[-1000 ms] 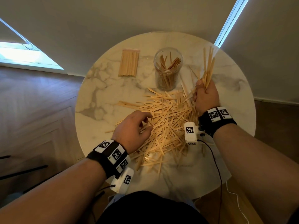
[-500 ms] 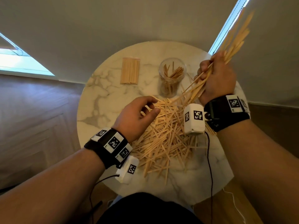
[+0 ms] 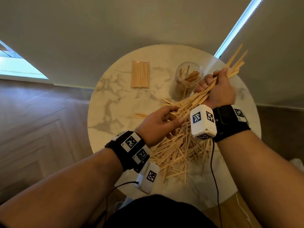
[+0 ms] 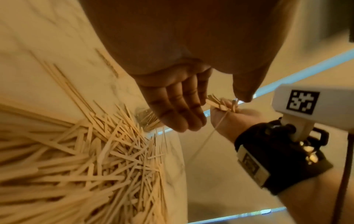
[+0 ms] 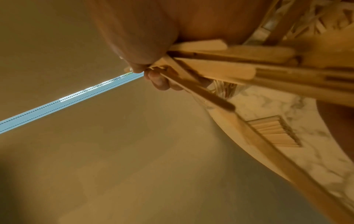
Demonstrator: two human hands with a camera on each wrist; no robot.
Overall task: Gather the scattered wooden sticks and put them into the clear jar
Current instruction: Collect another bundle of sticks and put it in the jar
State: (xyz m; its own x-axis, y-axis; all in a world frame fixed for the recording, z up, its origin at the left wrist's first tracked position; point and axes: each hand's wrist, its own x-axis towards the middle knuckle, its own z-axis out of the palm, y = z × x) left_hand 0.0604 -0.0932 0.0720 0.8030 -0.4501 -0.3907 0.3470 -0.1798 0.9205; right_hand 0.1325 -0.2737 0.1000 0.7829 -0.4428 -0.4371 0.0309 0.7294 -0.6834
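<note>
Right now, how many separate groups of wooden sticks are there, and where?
4: a bundle gripped in the right hand; some standing in the clear jar; a loose pile on the table; a sealed packet left of the jar.

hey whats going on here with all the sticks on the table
A person is clearing loose wooden sticks off a round marble table into a clear jar, which already holds some. The right hand grips a splayed bunch of sticks raised beside the jar, not yet in it. The left hand is open above the pile, fingertips near the bunch's lower ends. A neat packet of sticks lies left of the jar.
</note>
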